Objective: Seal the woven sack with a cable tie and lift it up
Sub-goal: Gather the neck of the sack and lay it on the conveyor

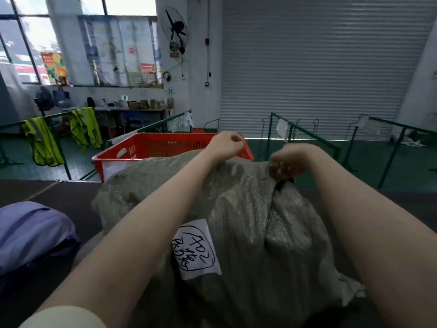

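A bulky grey-green woven sack [241, 209] fills the middle of the view, with a white handwritten label [197, 248] on its near side. My right hand [287, 163] is clenched around the gathered neck of the sack at its top right. A short black piece, likely the cable tie [281, 184], shows just below that fist. My left hand [228, 144] is closed at the sack's far top edge, fingers curled; what it pinches is too small to make out.
A red plastic crate [151, 147] stands right behind the sack. A purple bag [30, 230] lies at the left. Green metal railings [305, 131] with yellow vests [42, 143] ring the area, and a grey roller door [319, 67] closes the back.
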